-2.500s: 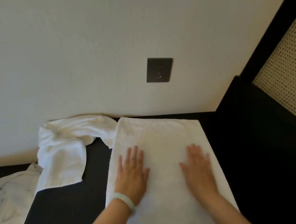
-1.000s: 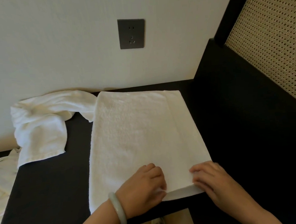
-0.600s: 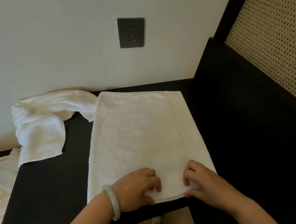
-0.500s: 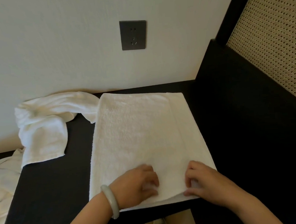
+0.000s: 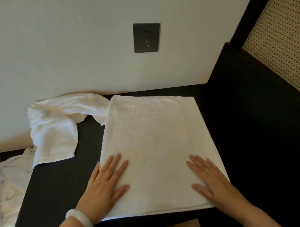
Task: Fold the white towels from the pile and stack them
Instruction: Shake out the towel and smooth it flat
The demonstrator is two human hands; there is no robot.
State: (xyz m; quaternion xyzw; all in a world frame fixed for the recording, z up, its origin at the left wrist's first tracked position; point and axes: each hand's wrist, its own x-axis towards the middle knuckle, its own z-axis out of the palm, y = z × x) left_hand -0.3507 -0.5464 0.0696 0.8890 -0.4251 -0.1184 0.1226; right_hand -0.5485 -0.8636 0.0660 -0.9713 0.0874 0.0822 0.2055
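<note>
Towel: my folded white towel (image 5: 152,148) lies flat on the black table (image 5: 59,184), a neat rectangle with its far edge close to the wall (image 5: 72,48) and its near edge at the table's front. A flat hem band runs down its right side; the rest is nubby terry.
Pile: crumpled white towels (image 5: 54,128) sit to the left of it on the table, one end touching the folded towel's far left corner; more white cloth (image 5: 9,186) hangs over the table's left end.
Containers: I see no bin or basket, only the table bearing the towels.
Left hand (image 5: 104,187): spread flat, palm down on the towel's near left edge, holding nothing. A pale bangle (image 5: 80,221) is on my wrist.
Right hand (image 5: 212,181): spread flat, palm down on the towel's near right part, holding nothing.
Wall: a grey socket (image 5: 146,37) above the towel.
</note>
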